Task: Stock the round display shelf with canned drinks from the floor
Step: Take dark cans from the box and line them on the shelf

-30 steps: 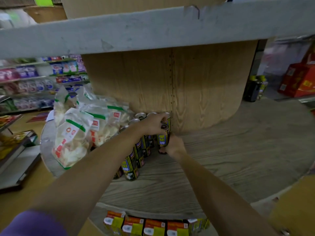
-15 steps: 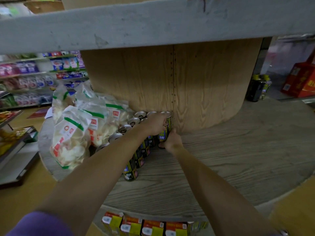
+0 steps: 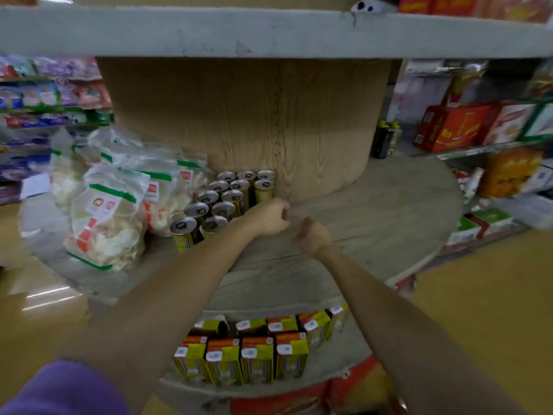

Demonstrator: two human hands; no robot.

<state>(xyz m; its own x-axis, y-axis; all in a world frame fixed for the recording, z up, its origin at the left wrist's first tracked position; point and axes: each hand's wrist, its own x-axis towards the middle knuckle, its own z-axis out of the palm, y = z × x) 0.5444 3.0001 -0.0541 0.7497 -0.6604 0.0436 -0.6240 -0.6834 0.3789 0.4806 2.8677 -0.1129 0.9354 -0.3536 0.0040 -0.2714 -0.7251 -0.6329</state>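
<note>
Cans: upright in rows on round wooden shelf, against its central column. Left hand and right hand: curled, holding nothing. Beside cans: bags of white crackers. Lower tier: cartons.

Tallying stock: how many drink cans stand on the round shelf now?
12 cans: five in the left column, five in the middle, two on the right by the wooden core. The left hand may hide more.
</note>
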